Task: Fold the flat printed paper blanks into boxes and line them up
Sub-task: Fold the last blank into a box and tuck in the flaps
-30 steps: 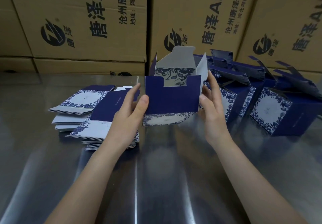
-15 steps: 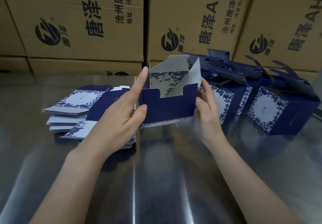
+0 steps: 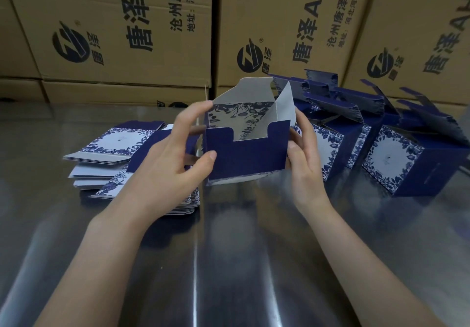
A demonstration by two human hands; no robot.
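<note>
A half-formed navy box point(image 3: 248, 155) with white floral print stands on the steel table point(image 3: 229, 263) in the middle, its top flaps up and its inside showing. My left hand point(image 3: 167, 166) grips its left side, thumb on the front panel and index finger curled over the upper left edge. My right hand point(image 3: 304, 158) holds its right side, thumb at the front corner, fingers behind. A stack of flat blanks point(image 3: 114, 156) lies to the left, partly hidden by my left hand. Folded boxes point(image 3: 396, 158) stand in a row to the right.
Large brown cartons point(image 3: 142, 34) with black printed lettering form a wall right behind the table. The folded boxes have their lid flaps sticking up toward the cartons.
My left index finger has bent down over the box's upper left edge, where it pointed up straight. The box stands a little squarer between my hands.
</note>
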